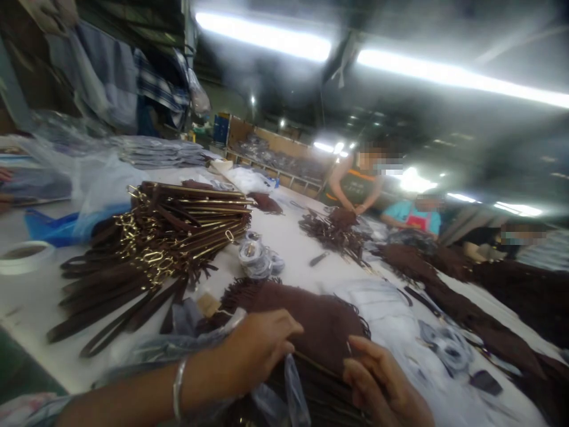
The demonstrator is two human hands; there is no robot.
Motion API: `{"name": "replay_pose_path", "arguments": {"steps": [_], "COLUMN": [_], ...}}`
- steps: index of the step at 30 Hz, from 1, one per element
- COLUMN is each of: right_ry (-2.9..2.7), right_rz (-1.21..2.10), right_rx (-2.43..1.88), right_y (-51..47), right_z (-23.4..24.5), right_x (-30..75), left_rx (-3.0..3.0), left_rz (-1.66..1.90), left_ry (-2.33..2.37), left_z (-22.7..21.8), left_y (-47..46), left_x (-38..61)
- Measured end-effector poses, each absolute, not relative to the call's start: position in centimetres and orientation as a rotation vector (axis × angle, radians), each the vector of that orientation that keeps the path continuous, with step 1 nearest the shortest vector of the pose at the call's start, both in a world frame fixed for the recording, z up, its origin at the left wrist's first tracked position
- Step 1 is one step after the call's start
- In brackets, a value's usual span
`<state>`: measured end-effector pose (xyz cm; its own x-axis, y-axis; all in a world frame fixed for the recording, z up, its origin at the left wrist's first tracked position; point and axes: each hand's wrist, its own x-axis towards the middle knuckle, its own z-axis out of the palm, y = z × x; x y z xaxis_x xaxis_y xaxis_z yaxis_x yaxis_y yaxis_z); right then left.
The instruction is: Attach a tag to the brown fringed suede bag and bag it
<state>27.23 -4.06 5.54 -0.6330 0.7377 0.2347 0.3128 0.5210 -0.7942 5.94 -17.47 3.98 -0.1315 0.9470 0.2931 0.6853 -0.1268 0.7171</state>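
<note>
My left hand (258,347), with a silver bangle on its wrist, is closed on the near edge of a brown fringed suede piece (311,317), over clear plastic wrap (284,385). My right hand (377,382) is beside it, thumb and fingers pinched at the same piece's edge near a thin strap. A big pile of brown straps with gold buckles (160,249) lies to the left on the white table (31,296).
Rolls of tape in plastic (258,258) sit mid-table. More brown fringed pieces (444,296) line the right side. Other people (355,184) work at the far end over a fringe pile (333,228). A white tape roll (22,256) and blue bag (57,228) lie left.
</note>
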Motion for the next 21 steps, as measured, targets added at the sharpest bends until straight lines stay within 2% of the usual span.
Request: {"name": "replay_pose_path", "arguments": {"steps": [4,8,11,16,21], "right_ry": [-2.452,-2.585,-2.6,-2.521,-2.597], "right_rz": [0.833,0.547,0.351,0.092,0.008], "right_rx": [-0.745,-0.559,-0.61,-0.77,-0.9], "right_y": [-5.1,-6.8,-7.5,-8.5,-8.9], "right_z": [5.1,3.7,1.2,-3.0,-2.9], "right_x": [23.8,21.1,21.2,22.1,21.5], "left_rx": [2.038,2.288,2.519,2.613,2.69], "left_rz": [0.691,0.444,0.287,0.259,0.291], "left_ry": [2.147,2.095,2.073,2.077,1.991], "left_z": [3.1,1.9,1.5,1.4,1.1], "left_y": [-18.1,-17.3,-16.7,-15.8,-15.1], "left_x": [0.8,-0.2,0.3,0.6,0.2]}}
